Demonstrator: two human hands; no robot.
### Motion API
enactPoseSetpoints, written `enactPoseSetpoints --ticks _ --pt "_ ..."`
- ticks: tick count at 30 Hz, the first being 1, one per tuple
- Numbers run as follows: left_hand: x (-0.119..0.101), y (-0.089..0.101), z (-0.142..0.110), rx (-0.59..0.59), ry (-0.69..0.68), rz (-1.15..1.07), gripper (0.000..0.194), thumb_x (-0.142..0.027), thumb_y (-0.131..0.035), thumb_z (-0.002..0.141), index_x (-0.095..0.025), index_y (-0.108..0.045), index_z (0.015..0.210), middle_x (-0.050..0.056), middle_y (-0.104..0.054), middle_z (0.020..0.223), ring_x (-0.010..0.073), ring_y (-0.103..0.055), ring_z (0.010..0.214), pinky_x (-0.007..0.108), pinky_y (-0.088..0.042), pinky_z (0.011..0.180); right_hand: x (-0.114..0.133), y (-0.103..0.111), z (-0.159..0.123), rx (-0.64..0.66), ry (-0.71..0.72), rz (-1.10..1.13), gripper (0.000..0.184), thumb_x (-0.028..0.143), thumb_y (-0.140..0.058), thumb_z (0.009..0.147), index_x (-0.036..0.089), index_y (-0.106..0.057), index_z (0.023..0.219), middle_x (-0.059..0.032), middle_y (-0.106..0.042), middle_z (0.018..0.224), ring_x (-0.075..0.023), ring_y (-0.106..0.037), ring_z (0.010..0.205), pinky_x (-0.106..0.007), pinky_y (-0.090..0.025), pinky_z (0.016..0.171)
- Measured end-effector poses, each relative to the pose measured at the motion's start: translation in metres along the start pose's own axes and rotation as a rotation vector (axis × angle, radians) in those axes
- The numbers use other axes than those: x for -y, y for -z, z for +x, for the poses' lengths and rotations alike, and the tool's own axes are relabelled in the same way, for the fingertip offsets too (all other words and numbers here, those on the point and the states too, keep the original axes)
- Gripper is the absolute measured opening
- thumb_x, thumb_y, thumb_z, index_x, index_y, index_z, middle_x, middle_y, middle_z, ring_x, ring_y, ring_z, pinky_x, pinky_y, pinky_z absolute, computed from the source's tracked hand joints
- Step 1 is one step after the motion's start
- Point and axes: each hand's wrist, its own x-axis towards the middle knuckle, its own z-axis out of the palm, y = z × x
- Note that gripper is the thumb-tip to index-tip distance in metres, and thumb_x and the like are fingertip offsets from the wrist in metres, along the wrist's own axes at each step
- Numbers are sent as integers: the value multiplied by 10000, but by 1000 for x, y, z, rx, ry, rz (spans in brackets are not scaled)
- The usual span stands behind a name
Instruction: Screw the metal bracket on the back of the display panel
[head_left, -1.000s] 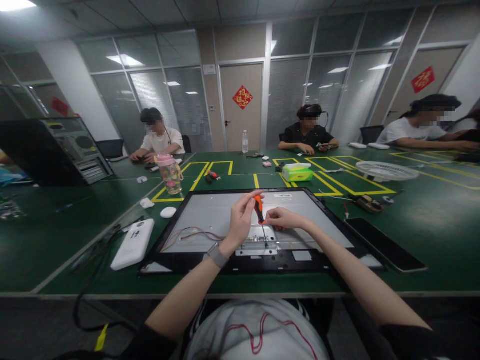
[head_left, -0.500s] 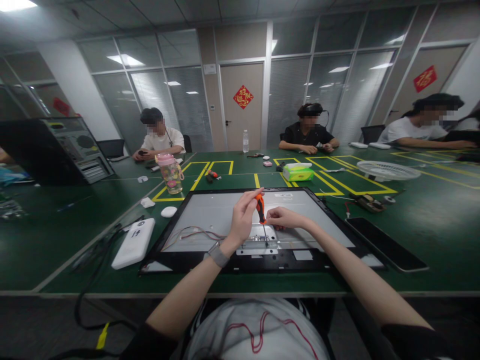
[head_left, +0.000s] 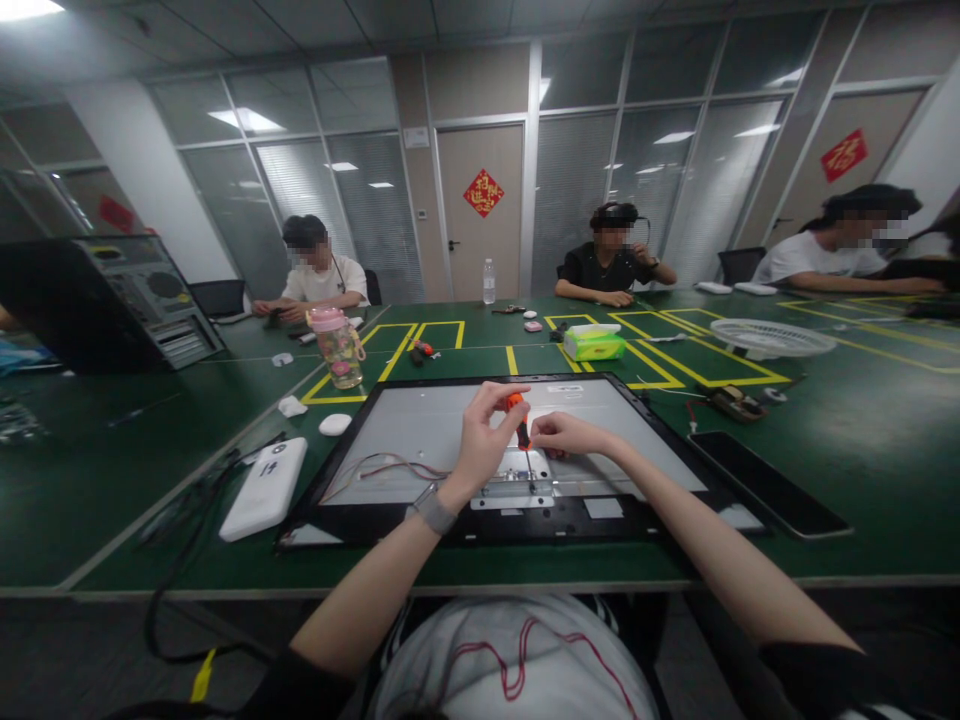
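A flat display panel (head_left: pixel 405 420) with a grey back and black frame lies before me on the green table. My left hand (head_left: pixel 481 432) grips the top of an orange and black screwdriver (head_left: pixel 523 430), thumb and fingers round its handle. The tool stands nearly upright, its tip down at a metal bracket (head_left: pixel 487 503) near the panel's front edge. My right hand (head_left: pixel 568 436) is closed, its fingertips at the lower end of the handle, where the shaft begins. Thin wires (head_left: pixel 405 464) run left from the bracket. Any screw under the tip is too small to make out.
Left of the panel are a white power bank (head_left: pixel 264 490), a white round case (head_left: pixel 334 425) and a pink-lided bottle (head_left: pixel 339 350). To the right lies a black phone (head_left: pixel 769 485). A tissue pack (head_left: pixel 594 343) stands behind; several people sit round the table.
My left hand has gone from a flat palm with straight fingers against the handle to fingers bent around its top. My right hand stays by the shaft.
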Motion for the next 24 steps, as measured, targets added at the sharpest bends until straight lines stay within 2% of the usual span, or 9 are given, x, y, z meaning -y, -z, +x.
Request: enactPoseSetpoints --ticks 4,8,13,18,24 --pt "-2 1 0 -17 -19 23 209 -276 -608 819 -209 -677 1005 34 -521 883 127 -534 820 243 -452 752 -2 0 1 1 13 2 365 513 -555 766 152 -525 721 40 -475 534 -80 -464 466 -182 -342 403" --pt "-5 2 1 23 12 -19 269 -264 -456 904 -199 -644 1085 52 -584 916 140 -569 855 265 -452 778 -2 0 1 -7 8 8 376 527 -571 751 155 -528 718 40 -481 517 -83 -457 459 -187 -340 395" --pt "-6 2 1 -4 -10 15 211 -291 -543 859 -190 -679 984 55 -585 920 148 -567 868 257 -459 776 1 0 -1 -4 -9 11 389 542 -576 742 157 -529 724 41 -481 519 -89 -467 467 -194 -350 404" --pt "-4 3 2 58 67 -102 300 -275 -405 927 -160 -622 1099 61 -639 871 163 -610 887 302 -461 839 1 0 -1 -4 -3 15 390 537 -573 747 163 -493 674 39 -481 512 -88 -467 465 -194 -345 407" --pt "-6 1 2 41 16 -30 213 -267 -556 850 -184 -668 1011 53 -585 918 143 -574 863 259 -462 795 -2 0 0 3 11 17 391 547 -568 744 167 -500 688 45 -474 514 -91 -471 473 -196 -353 415"
